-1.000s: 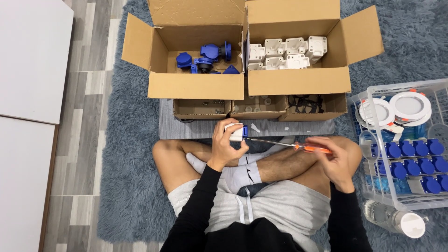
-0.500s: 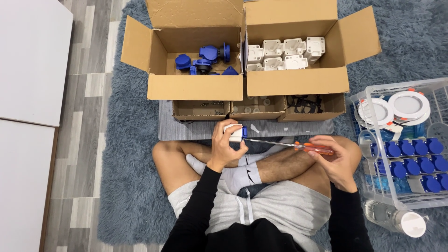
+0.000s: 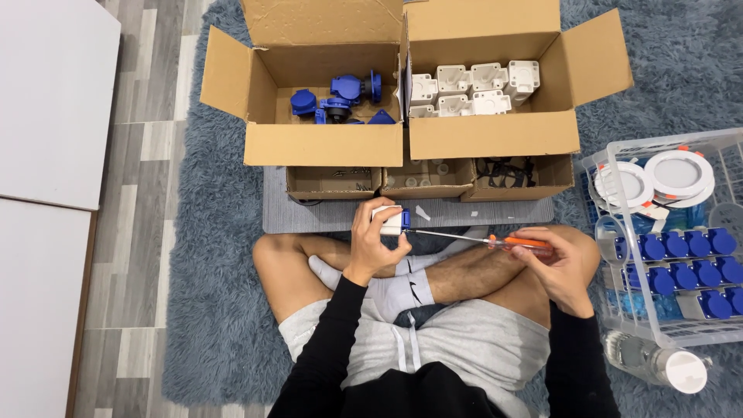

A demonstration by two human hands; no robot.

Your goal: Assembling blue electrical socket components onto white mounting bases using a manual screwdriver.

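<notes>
Fingers [image 3: 370, 232] of the left hand [image 3: 374, 248] clench a white-and-blue socket [image 3: 389, 220] above the crossed legs. At 3 o'clock from it, the right hand [image 3: 556, 263] grips an orange-handled screwdriver [image 3: 484, 240], its tip touching the socket. Two cardboard boxes [image 3: 325, 143] sit at 12 o'clock, a clear bin [image 3: 619, 306] at 3.

Two open cartons [image 3: 325, 143] sit side by side ahead of my crossed legs [image 3: 464, 275] — three small trays [image 3: 422, 179] before them, a wire basket [image 3: 665, 248] at my right.
</notes>
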